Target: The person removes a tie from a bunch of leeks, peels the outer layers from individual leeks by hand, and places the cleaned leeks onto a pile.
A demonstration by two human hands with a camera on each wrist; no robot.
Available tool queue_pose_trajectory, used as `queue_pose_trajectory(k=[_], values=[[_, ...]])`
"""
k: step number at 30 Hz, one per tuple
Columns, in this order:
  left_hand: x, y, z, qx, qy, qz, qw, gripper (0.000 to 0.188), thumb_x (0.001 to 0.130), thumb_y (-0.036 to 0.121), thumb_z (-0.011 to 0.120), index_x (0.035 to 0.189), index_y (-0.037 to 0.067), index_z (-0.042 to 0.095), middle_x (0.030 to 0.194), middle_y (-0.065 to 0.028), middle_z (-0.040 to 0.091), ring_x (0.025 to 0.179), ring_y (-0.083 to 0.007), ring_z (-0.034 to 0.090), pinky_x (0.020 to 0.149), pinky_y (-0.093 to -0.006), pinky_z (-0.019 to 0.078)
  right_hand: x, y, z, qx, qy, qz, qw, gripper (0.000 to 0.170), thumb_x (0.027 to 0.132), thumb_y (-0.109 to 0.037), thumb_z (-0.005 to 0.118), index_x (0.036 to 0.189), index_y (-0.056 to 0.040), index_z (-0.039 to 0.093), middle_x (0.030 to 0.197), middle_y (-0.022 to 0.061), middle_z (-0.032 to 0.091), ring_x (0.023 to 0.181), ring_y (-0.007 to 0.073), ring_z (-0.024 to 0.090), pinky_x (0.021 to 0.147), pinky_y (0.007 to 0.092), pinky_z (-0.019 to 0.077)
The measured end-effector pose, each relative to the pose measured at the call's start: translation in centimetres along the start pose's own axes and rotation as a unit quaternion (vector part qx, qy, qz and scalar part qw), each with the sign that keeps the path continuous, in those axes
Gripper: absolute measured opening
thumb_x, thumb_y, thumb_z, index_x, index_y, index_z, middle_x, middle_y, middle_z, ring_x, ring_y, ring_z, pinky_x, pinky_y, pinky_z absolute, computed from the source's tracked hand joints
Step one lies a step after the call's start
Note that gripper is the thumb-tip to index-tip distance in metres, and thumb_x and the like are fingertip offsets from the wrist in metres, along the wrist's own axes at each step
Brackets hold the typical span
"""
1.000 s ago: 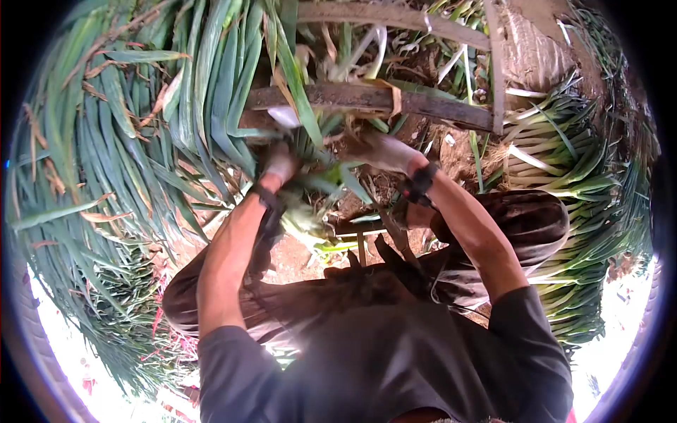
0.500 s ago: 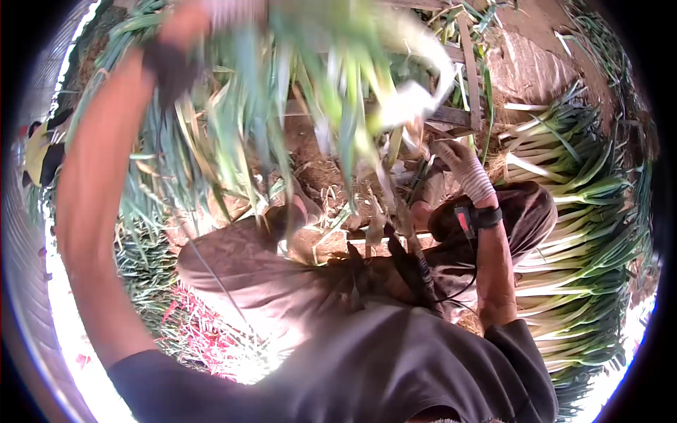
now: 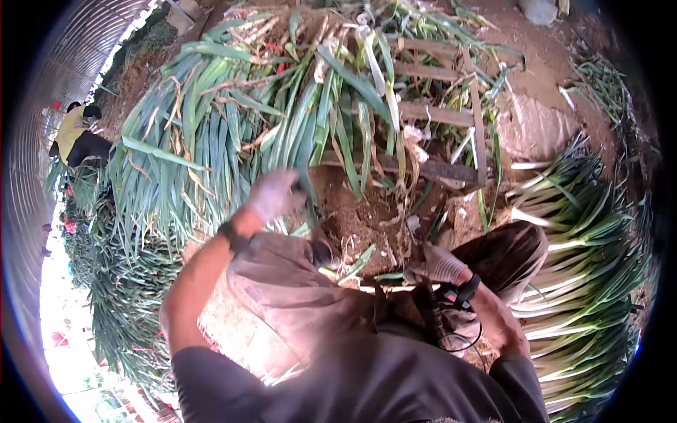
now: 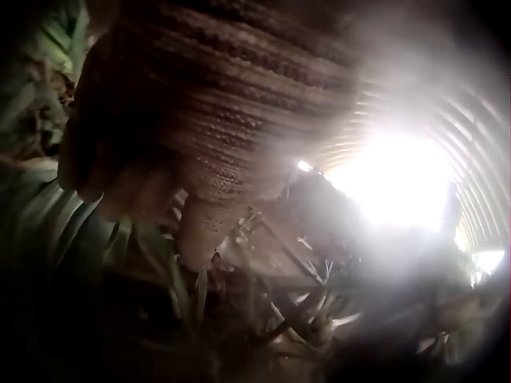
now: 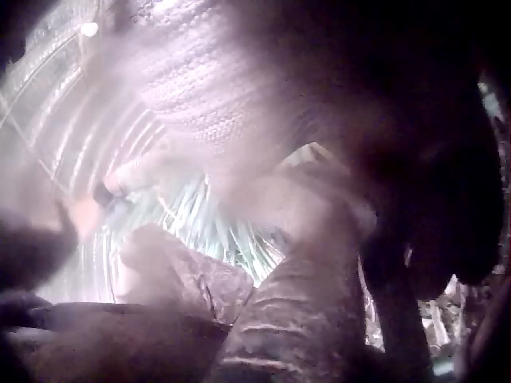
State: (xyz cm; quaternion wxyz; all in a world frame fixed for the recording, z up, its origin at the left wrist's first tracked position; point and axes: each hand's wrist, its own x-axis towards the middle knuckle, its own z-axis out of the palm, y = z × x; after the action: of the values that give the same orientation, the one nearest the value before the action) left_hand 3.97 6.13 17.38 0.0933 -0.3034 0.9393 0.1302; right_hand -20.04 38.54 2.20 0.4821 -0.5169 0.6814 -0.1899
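Observation:
My left hand [image 3: 273,196], in a pale knit glove, is beside a heap of untrimmed long green onions [image 3: 204,134], near their hanging leaf tips. Its fingers [image 4: 200,231] are loosely bent over blurred leaves and hold nothing in the left wrist view. Low in front of my right knee, my gloved right hand [image 3: 434,262] grips a long dark tool [image 3: 436,317] with a pale tip above the fingers. The right wrist view shows a ribbed, wrapped shaft [image 5: 291,319] by that hand; the glove hides its top.
Cleaned green onions [image 3: 564,282] lie in a long row on the right. A wooden frame [image 3: 437,169] stands ahead, with onions across it. More onions [image 3: 130,303] pile up at left. A person in yellow [image 3: 74,141] bends at far left. Peelings litter the soil.
My left hand swung up with a blurred armful of green onions, then came back down without them; onions now lie farther ahead. My right hand moved back and down to the dark tool.

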Motion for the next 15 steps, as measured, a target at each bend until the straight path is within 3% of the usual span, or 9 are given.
queue_pose_trajectory(k=[1, 2, 3, 4, 7, 10, 12, 14, 15], values=[[-1.5, 0.9, -1.4, 0.048, -0.138, -0.091, 0.985, 0.052, 0.088, 0.036, 0.069, 0.129, 0.006, 0.058, 0.127, -0.0154, 0.06, 0.115, -0.0284, 0.06, 0.101, -0.0392, 0.0461, 0.4, -0.3, 0.1, 0.018, -0.005, 0.012, 1.0, 0.044, 0.088, -0.029, 0.069, 0.113, 0.0039, 0.053, 0.074, 0.011, 0.067, 0.065, 0.0209, 0.067, 0.059, 0.0337, 0.0527], [-3.5, 0.7, -1.4, -0.058, -0.163, -0.158, 0.972, 0.056, 0.086, 0.037, 0.073, 0.13, 0.005, 0.057, 0.13, -0.0154, 0.06, 0.119, -0.0283, 0.058, 0.103, -0.0383, 0.0451, 0.8, -0.7, 0.0, 0.037, -0.006, 0.019, 0.999, 0.048, 0.086, -0.027, 0.071, 0.116, 0.0047, 0.052, 0.075, 0.0108, 0.067, 0.064, 0.0191, 0.067, 0.058, 0.0327, 0.053], [-5.5, 1.1, -2.2, -0.084, -0.142, -0.158, 0.973, 0.058, 0.083, 0.034, 0.076, 0.13, 0.005, 0.058, 0.13, -0.0153, 0.061, 0.119, -0.0267, 0.059, 0.104, -0.0369, 0.0448, 0.2, -4.6, -1.9, 0.017, -0.033, 0.055, 0.998, 0.048, 0.086, -0.026, 0.072, 0.118, 0.0048, 0.051, 0.078, 0.0111, 0.067, 0.064, 0.0186, 0.066, 0.058, 0.0325, 0.0532], [-7.1, 0.9, -2.3, -0.073, -0.115, -0.129, 0.982, 0.053, 0.084, 0.027, 0.077, 0.127, 0.003, 0.059, 0.129, -0.015, 0.062, 0.117, -0.025, 0.061, 0.102, -0.0336, 0.0467, 0.7, -5.6, -2.4, 0.034, -0.007, 0.033, 0.999, 0.049, 0.085, -0.026, 0.071, 0.119, 0.0044, 0.052, 0.081, 0.0125, 0.067, 0.068, 0.0199, 0.067, 0.062, 0.0332, 0.0536], [-9.1, 1.9, -1.9, -0.177, -0.143, -0.084, 0.97, 0.047, 0.087, 0.027, 0.074, 0.123, 0.0, 0.059, 0.113, -0.0174, 0.068, 0.102, -0.03, 0.066, 0.092, -0.0381, 0.0529, 3.2, -8.8, -5.3, 0.057, 0.074, -0.009, 0.996, 0.055, 0.083, -0.03, 0.07, 0.124, 0.0049, 0.055, 0.091, 0.0182, 0.069, 0.08, 0.0282, 0.068, 0.077, 0.0374, 0.054], [-8.1, 1.9, 4.6, -0.448, -0.11, 0.04, 0.886, 0.048, 0.087, 0.028, 0.074, 0.121, -0.002, 0.058, 0.109, -0.0185, 0.069, 0.098, -0.0271, 0.068, 0.086, -0.0371, 0.0547, 6.8, -11.7, -9.5, 0.22, 0.168, -0.022, 0.961, 0.053, 0.083, -0.033, 0.072, 0.118, 0.0033, 0.057, 0.088, 0.0134, 0.069, 0.076, 0.0207, 0.065, 0.072, 0.0338, 0.0532], [-5.4, 4.5, 6.4, -0.436, -0.028, 0.086, 0.895, 0.05, 0.088, 0.03, 0.074, 0.118, -0.005, 0.057, 0.104, -0.0185, 0.069, 0.087, -0.0225, 0.068, 0.082, -0.0375, 0.0549, 9.6, -12.6, -10.6, 0.225, 0.231, -0.015, 0.946, 0.053, 0.082, -0.035, 0.075, 0.115, 0.0027, 0.059, 0.087, 0.0118, 0.068, 0.075, 0.0204, 0.064, 0.071, 0.0322, 0.0526], [-1.0, 5.6, 10.0, -0.569, 0.018, 0.106, 0.815, 0.049, 0.088, 0.033, 0.074, 0.117, -0.003, 0.058, 0.099, -0.0143, 0.068, 0.082, -0.0194, 0.065, 0.079, -0.0357, 0.0542, 11.9, -13.6, -10.1, 0.171, 0.231, 0.032, 0.957, 0.063, 0.078, -0.039, 0.08, 0.118, 0.0035, 0.058, 0.09, 0.0121, 0.069, 0.078, 0.0208, 0.065, 0.072, 0.0315, 0.0525], [0.5, 6.6, 10.0, -0.622, 0.03, 0.075, 0.779, 0.049, 0.088, 0.035, 0.074, 0.115, -0.002, 0.059, 0.096, -0.012, 0.067, 0.08, -0.0181, 0.064, 0.077, -0.0346, 0.0536, 12.8, -13.4, -8.6, 0.214, 0.252, -0.029, 0.943, 0.07, 0.077, -0.046, 0.08, 0.119, 0.0044, 0.056, 0.094, 0.0153, 0.069, 0.082, 0.0218, 0.065, 0.076, 0.0325, 0.0525]])
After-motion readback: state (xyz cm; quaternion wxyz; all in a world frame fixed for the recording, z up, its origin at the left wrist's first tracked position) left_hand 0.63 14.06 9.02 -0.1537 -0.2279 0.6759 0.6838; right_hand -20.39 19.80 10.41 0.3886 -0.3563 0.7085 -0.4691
